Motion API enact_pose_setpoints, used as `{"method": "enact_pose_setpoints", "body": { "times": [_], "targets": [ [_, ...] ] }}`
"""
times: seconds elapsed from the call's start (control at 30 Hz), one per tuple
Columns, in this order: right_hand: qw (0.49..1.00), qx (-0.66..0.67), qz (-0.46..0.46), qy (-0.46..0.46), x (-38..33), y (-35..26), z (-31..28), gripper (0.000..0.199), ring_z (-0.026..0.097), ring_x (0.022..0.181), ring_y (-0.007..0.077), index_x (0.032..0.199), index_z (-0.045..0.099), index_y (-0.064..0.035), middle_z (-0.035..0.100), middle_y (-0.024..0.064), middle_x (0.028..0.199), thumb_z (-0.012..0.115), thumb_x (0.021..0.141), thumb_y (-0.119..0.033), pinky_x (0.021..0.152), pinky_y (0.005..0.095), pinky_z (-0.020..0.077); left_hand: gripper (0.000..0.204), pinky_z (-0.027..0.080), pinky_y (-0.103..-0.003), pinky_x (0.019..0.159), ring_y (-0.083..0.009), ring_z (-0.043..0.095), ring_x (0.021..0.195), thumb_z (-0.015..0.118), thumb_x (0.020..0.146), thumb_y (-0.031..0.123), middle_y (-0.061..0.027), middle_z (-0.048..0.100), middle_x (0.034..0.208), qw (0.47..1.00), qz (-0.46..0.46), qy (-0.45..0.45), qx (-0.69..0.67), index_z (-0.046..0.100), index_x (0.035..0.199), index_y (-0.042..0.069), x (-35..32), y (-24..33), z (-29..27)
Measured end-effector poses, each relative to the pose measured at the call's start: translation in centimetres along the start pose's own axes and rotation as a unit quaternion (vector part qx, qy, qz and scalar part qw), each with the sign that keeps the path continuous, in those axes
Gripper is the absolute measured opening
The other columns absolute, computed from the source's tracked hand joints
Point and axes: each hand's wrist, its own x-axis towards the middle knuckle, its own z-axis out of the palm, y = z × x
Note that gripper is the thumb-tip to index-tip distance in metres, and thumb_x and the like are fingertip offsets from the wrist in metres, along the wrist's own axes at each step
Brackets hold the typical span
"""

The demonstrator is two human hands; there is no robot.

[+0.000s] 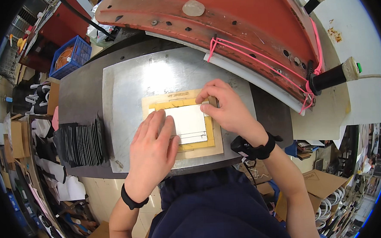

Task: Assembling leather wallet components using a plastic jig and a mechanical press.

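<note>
White sheet (188,121) under left fingers (168,126)

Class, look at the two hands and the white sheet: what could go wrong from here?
1. The white sheet might slip out of line with the yellow frame if the left hand or the right hand, at its far right corner, nudges it.
2. The hands might be hurt if the red machine part beyond them moved.
3. The black pieces, near the tabletop's left edge, might spill if bumped.
</note>
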Motion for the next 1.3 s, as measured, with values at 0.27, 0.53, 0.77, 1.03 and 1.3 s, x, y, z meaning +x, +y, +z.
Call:
{"method": "enact_pose_setpoints", "body": {
  "times": [0.27, 0.53, 0.77, 1.03, 1.3],
  "targets": [
    [0.999, 0.035, 0.018, -0.019, 0.3, 0.0, -0.2, 0.013, 0.055, 0.110, 0.0267, 0.098, 0.068, -0.0059, 0.057, 0.0073, 0.111, 0.070, 0.085, -0.009, 0.096, 0.0366, 0.0437, 0.047, 0.049, -0.046, 0.102, -0.0400, 0.056, 0.129, 0.072, 0.088, 0.018, -0.0204, 0.060, 0.137, 0.998, -0.013, 0.000, 0.059, 0.062, 0.132, 0.002, -0.5, 0.4, -0.5],
    [0.989, -0.137, 0.051, 0.003, -7.1, -11.8, -5.8, 0.034, 0.057, 0.122, 0.0427, 0.117, 0.068, -0.0024, 0.059, 0.0230, 0.132, 0.073, 0.086, -0.018, 0.104, 0.0433, 0.0458, 0.037, 0.049, -0.046, 0.102, -0.0405, 0.058, 0.125, 0.070, 0.091, 0.019, -0.0205, 0.063, 0.131, 0.998, -0.052, 0.035, -0.009, 0.063, 0.121, -0.001, -3.5, -0.5, -0.8],
    [0.828, -0.288, -0.113, 0.468, -6.4, -8.2, -25.4, 0.046, 0.062, 0.114, 0.0186, 0.132, 0.066, -0.0006, 0.064, 0.0143, 0.131, 0.056, 0.106, -0.036, 0.102, 0.0307, 0.0458, 0.026, 0.052, -0.045, 0.096, -0.0378, 0.062, 0.119, 0.073, 0.088, 0.017, -0.0156, 0.067, 0.124, 0.987, -0.084, 0.081, -0.115, 0.069, 0.109, 0.002, -7.7, -0.5, -2.4],
    [0.901, 0.089, 0.026, 0.423, -3.4, -7.7, -25.2, 0.037, 0.050, 0.061, 0.0098, 0.082, 0.061, -0.0100, 0.051, -0.0018, 0.067, 0.061, 0.104, -0.040, 0.062, 0.0265, 0.0417, 0.018, 0.055, -0.040, 0.087, -0.0312, 0.069, 0.098, 0.075, 0.086, 0.011, -0.0113, 0.071, 0.107, 0.952, -0.062, 0.111, -0.278, 0.072, 0.102, 0.003, -10.9, -0.1, -1.9],
    [0.908, -0.042, 0.015, 0.417, -6.2, -12.3, -18.9, 0.034, 0.051, 0.071, 0.0109, 0.086, 0.061, -0.0046, 0.054, 0.0006, 0.075, 0.057, 0.105, -0.032, 0.070, 0.0270, 0.0428, 0.021, 0.055, -0.039, 0.086, -0.0301, 0.068, 0.101, 0.074, 0.088, 0.012, -0.0109, 0.069, 0.109, 0.945, 0.076, 0.056, -0.312, 0.072, 0.106, 0.004, -7.7, 4.6, -2.7]
  ]
}}
